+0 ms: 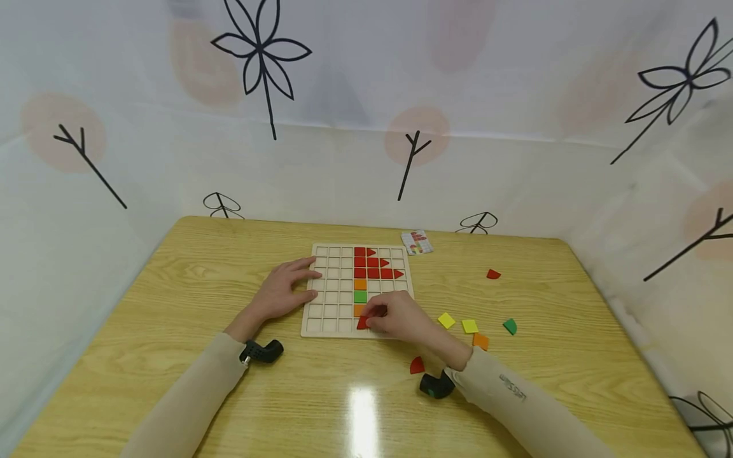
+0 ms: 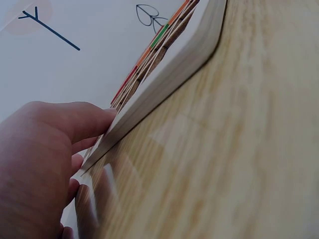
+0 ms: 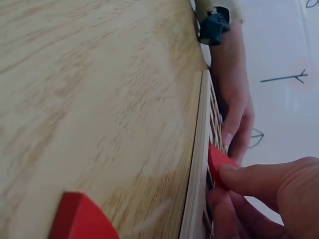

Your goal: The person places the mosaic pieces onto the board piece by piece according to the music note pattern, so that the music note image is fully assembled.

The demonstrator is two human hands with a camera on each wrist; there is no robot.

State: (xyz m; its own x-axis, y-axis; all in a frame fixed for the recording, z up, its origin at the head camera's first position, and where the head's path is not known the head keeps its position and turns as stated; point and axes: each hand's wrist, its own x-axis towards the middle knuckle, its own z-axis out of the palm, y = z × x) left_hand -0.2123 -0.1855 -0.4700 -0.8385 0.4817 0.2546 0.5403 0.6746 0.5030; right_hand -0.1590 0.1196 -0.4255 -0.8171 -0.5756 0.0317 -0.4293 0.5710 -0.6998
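A wooden grid board [image 1: 330, 326] lies on the table, with red, orange and green pieces set in some of its squares. My left hand [image 1: 282, 288] rests at the board's left edge, fingers spread and touching it; the left wrist view shows the thumb against the rim. Between thumb and fingers, my right hand [image 1: 397, 315] pinches a red quarter-circle piece [image 3: 219, 163] over the bottom row, below the lower orange square [image 1: 359, 310]. That hand hides part of the board's lower right. A small picture card [image 1: 417, 242] lies by the board's top right corner.
Right of the board lie two yellow squares [image 1: 446, 320], an orange square [image 1: 481, 341], a green quarter-circle [image 1: 510, 326] and a red quarter-circle [image 1: 494, 274]. Another red quarter-circle [image 1: 417, 365] is near the right wrist. A patterned cloth [image 1: 343, 165] hangs behind the table.
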